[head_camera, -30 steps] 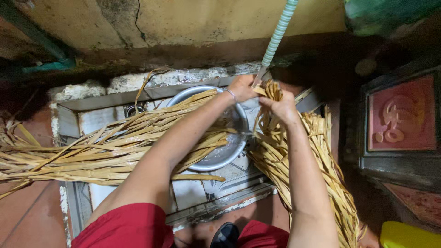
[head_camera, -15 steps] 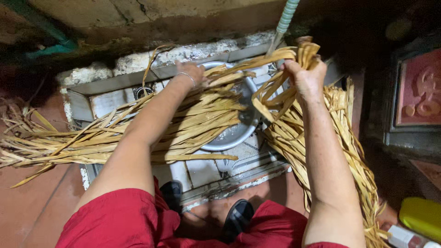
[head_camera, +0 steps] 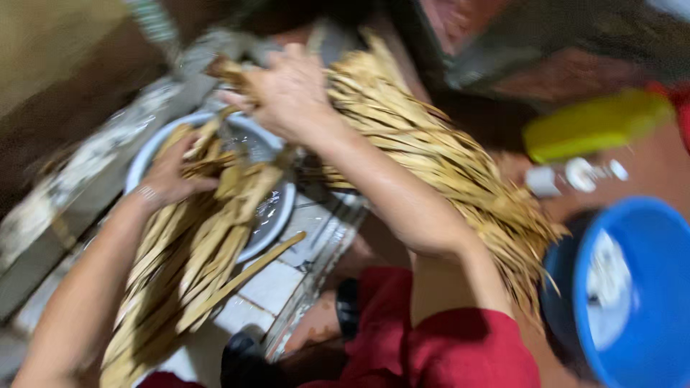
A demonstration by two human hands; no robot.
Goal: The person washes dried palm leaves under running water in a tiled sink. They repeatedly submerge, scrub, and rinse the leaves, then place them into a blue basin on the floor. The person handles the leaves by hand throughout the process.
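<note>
Both hands (head_camera: 287,90) on dried leaf strips (head_camera: 208,230)

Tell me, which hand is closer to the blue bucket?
The right hand. It grips dried strips above the basin, on the side toward the blue bucket. The left hand rests on strips at the basin's far side.

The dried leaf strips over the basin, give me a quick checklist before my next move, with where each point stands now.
1. Left hand grips the left bundle of strips: ok.
2. Right hand holds the right bundle: ok.
3. Strips lie over the metal basin: ok.
4. Water in basin: cannot tell, blurred.
5. Blue bucket apart from the bundles: ok.
6. Yellow bottle lying flat: ok.
</note>
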